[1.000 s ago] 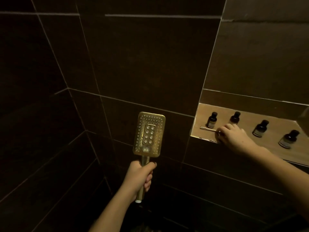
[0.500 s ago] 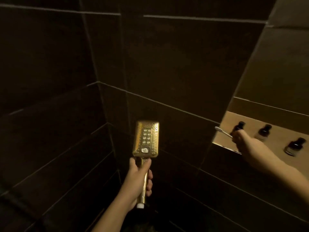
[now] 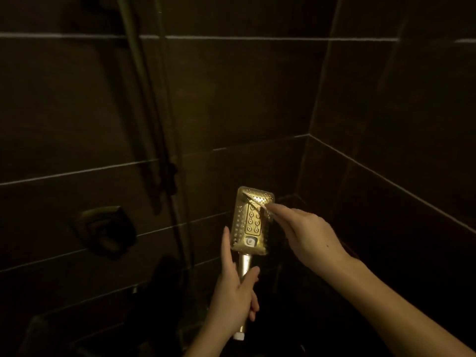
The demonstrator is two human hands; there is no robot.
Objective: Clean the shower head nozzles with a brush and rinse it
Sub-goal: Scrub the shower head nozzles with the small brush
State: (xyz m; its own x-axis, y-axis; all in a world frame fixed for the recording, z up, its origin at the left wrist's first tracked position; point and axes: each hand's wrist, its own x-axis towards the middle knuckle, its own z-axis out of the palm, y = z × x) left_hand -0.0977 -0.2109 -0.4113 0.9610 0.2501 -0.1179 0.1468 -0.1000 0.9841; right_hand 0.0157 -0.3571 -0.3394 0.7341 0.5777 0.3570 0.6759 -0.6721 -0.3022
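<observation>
A gold rectangular shower head (image 3: pixel 251 222) faces me in the lower middle of the head view, its nozzle plate upright. My left hand (image 3: pixel 235 292) grips its handle from below, index finger stretched up along the left edge. My right hand (image 3: pixel 306 235) comes in from the right, holding a thin pale brush (image 3: pixel 253 200). The brush lies slantwise across the upper part of the nozzle plate, its tip near the top left corner. Its bristles are too blurred to make out.
Dark tiled walls close in on all sides, meeting in a corner (image 3: pixel 307 135) to the right. A vertical shower rail (image 3: pixel 144 99) runs up the left wall with a square valve plate (image 3: pixel 103 229) below it. The light is dim.
My right hand lifted the brush off the niche shelf and carried it left onto the shower head. The view swung left, so the niche with its bottles is gone from sight.
</observation>
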